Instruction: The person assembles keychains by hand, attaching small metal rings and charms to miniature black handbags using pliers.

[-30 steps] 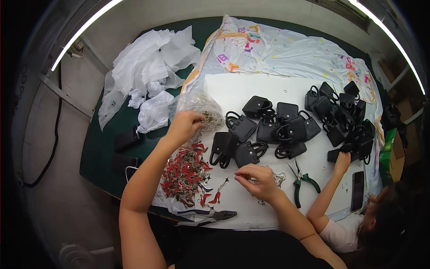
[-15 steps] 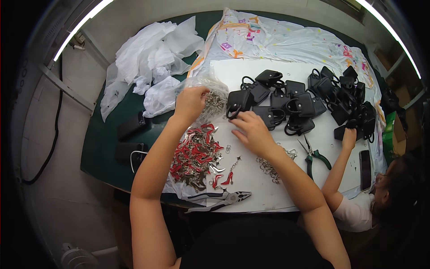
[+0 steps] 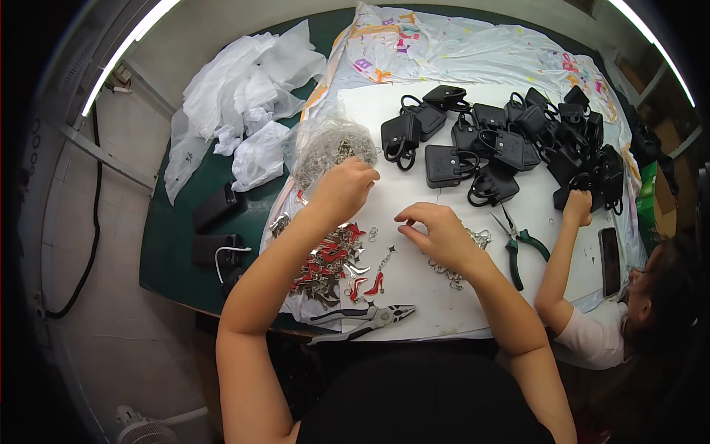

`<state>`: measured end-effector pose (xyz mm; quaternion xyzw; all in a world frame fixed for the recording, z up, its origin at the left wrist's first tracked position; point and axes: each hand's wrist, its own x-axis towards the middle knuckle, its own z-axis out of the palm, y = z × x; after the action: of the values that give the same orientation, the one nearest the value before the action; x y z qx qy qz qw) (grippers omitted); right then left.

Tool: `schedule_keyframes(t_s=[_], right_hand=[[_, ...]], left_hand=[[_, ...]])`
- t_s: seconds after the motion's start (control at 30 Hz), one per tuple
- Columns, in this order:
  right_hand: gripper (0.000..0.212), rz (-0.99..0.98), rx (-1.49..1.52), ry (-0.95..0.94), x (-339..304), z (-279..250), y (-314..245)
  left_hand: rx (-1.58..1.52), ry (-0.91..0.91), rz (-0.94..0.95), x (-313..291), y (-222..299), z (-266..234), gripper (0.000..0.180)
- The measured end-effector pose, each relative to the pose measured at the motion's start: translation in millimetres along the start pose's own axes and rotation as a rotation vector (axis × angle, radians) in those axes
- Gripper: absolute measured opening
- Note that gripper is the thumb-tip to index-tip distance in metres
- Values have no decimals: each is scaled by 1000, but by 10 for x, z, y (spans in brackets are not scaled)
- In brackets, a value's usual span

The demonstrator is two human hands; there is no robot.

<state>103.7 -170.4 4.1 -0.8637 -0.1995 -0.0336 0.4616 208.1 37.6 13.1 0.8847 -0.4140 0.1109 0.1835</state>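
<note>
My left hand [image 3: 346, 190] is closed in a pinch just on the near side of a clear plastic bag [image 3: 314, 159] of small metal parts. What its fingertips hold, if anything, is too small to make out. To its right, my right hand [image 3: 441, 233] hovers over the white board [image 3: 414, 296], thumb and forefinger apart with nothing visible between them. Beneath my left forearm lies a pile of red shoe-shaped charms [image 3: 325, 263]. One charm with a short chain [image 3: 381, 280] lies apart on the board. Silver chains [image 3: 444, 274] are partly hidden under my right wrist.
Several small black handbags [image 3: 444, 164] lie beyond my hands. Grey-handled pliers [image 3: 381, 316] rest near the front edge; green-handled pliers [image 3: 515, 248] lie to the right. Another person's hand [image 3: 578, 207] touches the right-hand bags near a phone [image 3: 609, 260]. Crumpled white wrapping [image 3: 237, 89] covers the back left.
My left hand has come out of the plastic bag, toward me and rightward. The right hand has drawn back from the black handbags, and the nearest ones have slid away from me.
</note>
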Motion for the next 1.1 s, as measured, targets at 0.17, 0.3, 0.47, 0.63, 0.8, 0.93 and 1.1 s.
schedule_keyframes(t_s=[0.17, 0.3, 0.47, 0.63, 0.8, 0.93, 1.1], right_hand=[[12, -14, 12, 56, -197, 15, 50], [11, -7, 19, 82, -250, -7, 171], [9, -43, -5, 99, -261, -30, 110], [8, -127, -26, 102, -264, -7, 113], [9, -120, -52, 94, -273, -4, 136], [9, -82, -3, 65, -287, 25, 100], [9, -53, -20, 99, -275, -18, 161]], left_hand=[[409, -82, 62, 3, -7, 241, 6], [248, -42, 35, 88, 1, 124, 10], [-197, 254, -381, 261, -100, -198, 14], [183, -80, -261, 290, -574, 49, 25], [224, -31, -254, 273, -364, 112, 32], [224, -241, -253, 359, -418, 70, 32], [-13, -170, -349, 399, -508, -97, 32]])
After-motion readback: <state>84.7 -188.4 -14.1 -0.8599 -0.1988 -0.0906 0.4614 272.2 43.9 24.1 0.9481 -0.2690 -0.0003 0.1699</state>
